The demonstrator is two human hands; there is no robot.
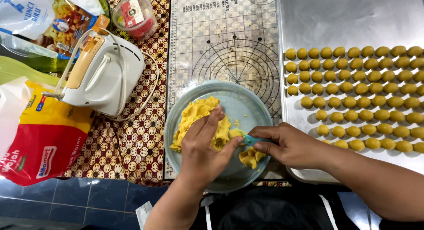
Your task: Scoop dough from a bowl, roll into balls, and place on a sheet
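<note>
From the head camera, looking straight down, a shallow pale-blue glass bowl [260, 107] sits in the middle of everything, and inside it lies a lump of soft yellow dough [199, 116], heaped against the bowl's left wall with a smaller clump [250, 158] near its lower right. The left hand [204, 147] lies over the bowl, fingers held loosely together and resting on the big lump, thumb reaching right to touch a small pinch of dough. The right hand [286, 146], at the bowl's right rim, has its fingers pinched around a small teal scoop [251, 139], whose tip meets that same pinch.

The dough looks light, crumbly and slightly greasy, best taken in small portions from the lump's edge.

Right of the bowl, a metal tray [349, 18] carries rows of small yellow dough balls [353, 88]. Left of the bowl rests a white hand mixer [104, 75] on patterned cloth [137, 141].
</note>
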